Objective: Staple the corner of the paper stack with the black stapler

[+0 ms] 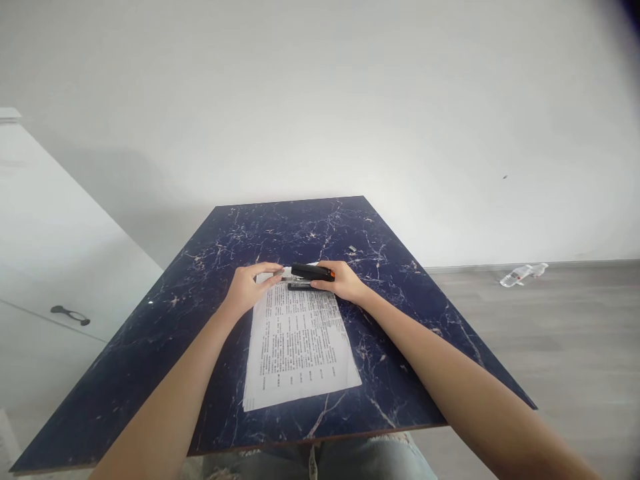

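Note:
A printed sheet of paper [299,347] lies on a dark blue marbled table [220,240]. At its far edge sits a black stapler [309,274] with an orange tip. My right hand [344,280] is wrapped round the stapler's right end. My left hand [250,287] rests on the paper's top left corner, with its fingers pinched at the paper's edge just left of the stapler's mouth.
A small strip of staples [352,249] lies on the table beyond the stapler. A white cabinet with a dark handle [70,313] stands at the left. A plastic bottle [523,273] lies on the grey floor at the right, near the white wall.

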The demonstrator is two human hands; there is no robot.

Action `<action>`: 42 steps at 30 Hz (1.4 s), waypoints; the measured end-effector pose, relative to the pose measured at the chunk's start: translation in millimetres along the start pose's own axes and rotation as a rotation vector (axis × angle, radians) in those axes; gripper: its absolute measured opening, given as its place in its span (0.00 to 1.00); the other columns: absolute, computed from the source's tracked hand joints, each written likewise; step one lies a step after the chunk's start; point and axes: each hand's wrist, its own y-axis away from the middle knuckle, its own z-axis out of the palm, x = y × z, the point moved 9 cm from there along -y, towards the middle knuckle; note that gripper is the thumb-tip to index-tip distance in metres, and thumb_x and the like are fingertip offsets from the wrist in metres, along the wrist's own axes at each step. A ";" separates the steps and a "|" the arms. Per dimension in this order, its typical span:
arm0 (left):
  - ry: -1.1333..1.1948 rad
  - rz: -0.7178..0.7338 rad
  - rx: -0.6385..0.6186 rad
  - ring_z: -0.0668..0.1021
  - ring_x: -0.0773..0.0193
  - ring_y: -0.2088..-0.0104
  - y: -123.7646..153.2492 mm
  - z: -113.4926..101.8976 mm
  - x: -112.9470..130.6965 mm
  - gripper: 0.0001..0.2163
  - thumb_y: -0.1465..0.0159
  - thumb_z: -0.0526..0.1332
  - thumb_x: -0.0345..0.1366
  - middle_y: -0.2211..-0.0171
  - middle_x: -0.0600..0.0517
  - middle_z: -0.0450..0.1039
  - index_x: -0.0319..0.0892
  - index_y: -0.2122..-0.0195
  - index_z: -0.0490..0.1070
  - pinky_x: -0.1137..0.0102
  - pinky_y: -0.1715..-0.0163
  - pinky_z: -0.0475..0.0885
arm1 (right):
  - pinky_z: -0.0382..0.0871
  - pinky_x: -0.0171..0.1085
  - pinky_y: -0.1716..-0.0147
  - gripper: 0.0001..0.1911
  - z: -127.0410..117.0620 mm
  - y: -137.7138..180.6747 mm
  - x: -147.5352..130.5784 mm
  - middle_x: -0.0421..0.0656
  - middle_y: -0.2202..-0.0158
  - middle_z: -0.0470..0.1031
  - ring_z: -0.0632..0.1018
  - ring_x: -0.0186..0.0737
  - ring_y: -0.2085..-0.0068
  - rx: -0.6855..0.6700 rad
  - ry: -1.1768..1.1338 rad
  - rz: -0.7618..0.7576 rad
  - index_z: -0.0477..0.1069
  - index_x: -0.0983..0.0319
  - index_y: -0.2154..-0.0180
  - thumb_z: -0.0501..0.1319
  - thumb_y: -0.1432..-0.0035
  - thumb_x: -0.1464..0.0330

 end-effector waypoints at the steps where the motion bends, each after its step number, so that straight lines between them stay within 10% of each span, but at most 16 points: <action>1: -0.033 0.012 -0.017 0.83 0.47 0.53 0.3 1.3 0.8 0.10 0.40 0.71 0.41 0.56 0.47 0.84 0.52 0.57 0.85 0.50 0.43 0.73 | 0.64 0.36 0.66 0.16 1.7 0.1 -1.5 0.40 0.64 0.79 0.76 0.41 0.65 -0.018 -0.005 -0.009 0.77 0.61 0.57 0.68 0.42 0.57; 13: -0.068 -0.034 -0.271 0.84 0.51 0.55 3.0 26.1 -6.9 0.11 0.38 0.69 0.40 0.56 0.50 0.84 0.52 0.55 0.84 0.55 0.47 0.79 | 0.60 0.36 0.69 0.14 8.7 -0.8 -2.2 0.40 0.68 0.75 0.73 0.38 0.70 -0.094 0.067 -0.061 0.74 0.61 0.63 0.67 0.40 0.57; 25: -0.119 0.045 -0.312 0.84 0.54 0.54 5.0 27.7 -2.7 0.10 0.35 0.66 0.40 0.54 0.52 0.83 0.53 0.54 0.84 0.59 0.48 0.79 | 0.59 0.36 0.68 0.15 8.4 -1.7 -0.9 0.40 0.69 0.74 0.72 0.38 0.69 -0.082 0.047 -0.053 0.75 0.61 0.63 0.69 0.42 0.56; 35: -0.058 -0.014 -0.081 0.85 0.54 0.57 0.6 9.6 -9.8 0.09 0.37 0.67 0.41 0.58 0.49 0.84 0.49 0.57 0.84 0.55 0.49 0.81 | 0.60 0.36 0.68 0.16 8.2 -1.3 -1.7 0.41 0.68 0.75 0.73 0.39 0.68 -0.095 0.030 -0.045 0.75 0.62 0.62 0.68 0.42 0.56; 42: -0.016 0.026 -0.213 0.85 0.57 0.57 1.9 23.3 -3.3 0.07 0.39 0.69 0.39 0.58 0.50 0.84 0.50 0.59 0.84 0.58 0.48 0.80 | 0.60 0.36 0.68 0.15 8.4 -2.4 -0.5 0.40 0.68 0.74 0.72 0.38 0.69 -0.090 0.048 -0.059 0.74 0.61 0.63 0.68 0.42 0.56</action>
